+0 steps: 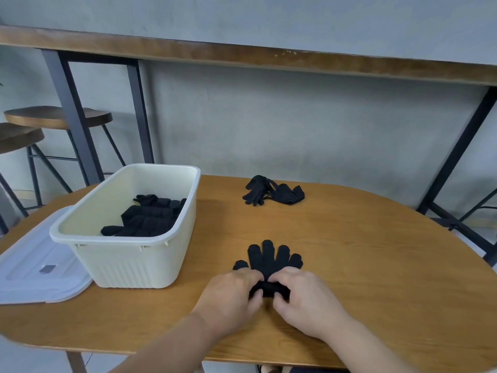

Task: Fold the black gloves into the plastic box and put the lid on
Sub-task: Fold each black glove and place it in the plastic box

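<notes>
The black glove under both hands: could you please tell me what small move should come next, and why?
Probably roll the cuff end forward toward the fingertips. The left hand and right hand both pinch the bunched cuff of the black glove, whose fingers lie flat on the table, so the fold looks only begun.

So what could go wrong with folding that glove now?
Both hands, left hand and right hand, pinch only the cuff of the glove, so the fold might spring open. The loose gloves wait far back and may get forgotten. The lid sits partly under the box.
</notes>
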The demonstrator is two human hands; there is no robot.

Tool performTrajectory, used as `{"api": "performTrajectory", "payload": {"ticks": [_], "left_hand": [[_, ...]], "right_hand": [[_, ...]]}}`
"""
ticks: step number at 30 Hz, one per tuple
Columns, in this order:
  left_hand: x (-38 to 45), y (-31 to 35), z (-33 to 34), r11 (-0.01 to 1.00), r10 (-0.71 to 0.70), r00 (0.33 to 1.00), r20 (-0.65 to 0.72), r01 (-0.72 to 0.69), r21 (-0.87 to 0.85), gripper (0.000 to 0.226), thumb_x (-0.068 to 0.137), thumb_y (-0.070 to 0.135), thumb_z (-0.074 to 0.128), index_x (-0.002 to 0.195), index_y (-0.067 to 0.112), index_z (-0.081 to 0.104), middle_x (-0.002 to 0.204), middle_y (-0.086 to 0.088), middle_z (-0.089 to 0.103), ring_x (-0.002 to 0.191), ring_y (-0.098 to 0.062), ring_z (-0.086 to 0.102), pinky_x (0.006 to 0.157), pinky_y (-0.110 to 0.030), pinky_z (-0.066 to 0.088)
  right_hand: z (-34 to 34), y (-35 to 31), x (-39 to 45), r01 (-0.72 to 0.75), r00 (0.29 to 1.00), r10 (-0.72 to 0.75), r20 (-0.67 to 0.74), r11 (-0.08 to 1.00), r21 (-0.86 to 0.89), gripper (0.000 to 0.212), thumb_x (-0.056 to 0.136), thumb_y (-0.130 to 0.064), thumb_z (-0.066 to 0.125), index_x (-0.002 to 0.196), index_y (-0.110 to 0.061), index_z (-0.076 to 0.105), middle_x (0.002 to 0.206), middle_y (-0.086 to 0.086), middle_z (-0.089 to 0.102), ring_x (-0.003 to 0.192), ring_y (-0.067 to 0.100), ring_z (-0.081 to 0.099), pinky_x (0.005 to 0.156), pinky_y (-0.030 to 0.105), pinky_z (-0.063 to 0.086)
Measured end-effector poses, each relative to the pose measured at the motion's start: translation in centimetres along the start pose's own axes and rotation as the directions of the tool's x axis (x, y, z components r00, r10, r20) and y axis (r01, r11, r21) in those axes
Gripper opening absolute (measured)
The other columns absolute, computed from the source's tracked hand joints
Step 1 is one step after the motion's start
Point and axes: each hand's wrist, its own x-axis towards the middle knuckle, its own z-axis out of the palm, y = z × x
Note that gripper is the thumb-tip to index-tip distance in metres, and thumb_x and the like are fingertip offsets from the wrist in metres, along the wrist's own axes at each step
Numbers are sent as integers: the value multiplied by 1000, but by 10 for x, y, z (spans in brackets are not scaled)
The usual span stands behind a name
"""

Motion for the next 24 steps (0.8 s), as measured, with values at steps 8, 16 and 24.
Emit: {"api": "performTrajectory", "payload": {"ticks": [8, 16, 24], "left_hand": [[25, -2, 1, 924, -268, 960, 84, 281, -257, 22, 98, 36, 48, 114, 29, 62, 81, 11, 61, 71, -6, 55, 63, -20, 44], [41, -8, 2, 945, -250, 966, 61, 257, -199, 15, 93, 34, 60, 107, 29, 61, 103, 13, 49, 88, -7, 53, 78, -23, 46], [48, -10, 1, 984, -139, 985, 98, 148, -96, 13, 97, 30, 53, 95, 23, 65, 105, 13, 54, 86, -9, 54, 80, -29, 48]], "right_hand": [[1, 8, 19, -289, 956, 288, 51, 903, 318, 22, 95, -38, 59, 114, -35, 68, 86, -11, 66, 70, 4, 57, 67, 22, 47], [11, 14, 28, -315, 933, 353, -68, 894, 320, 8, 89, -31, 68, 96, -35, 64, 98, -16, 49, 87, 0, 52, 72, 19, 44], [10, 10, 26, -176, 978, 188, -91, 976, 127, 18, 98, -32, 54, 99, -32, 72, 98, -16, 53, 83, 6, 57, 73, 28, 52]]}}
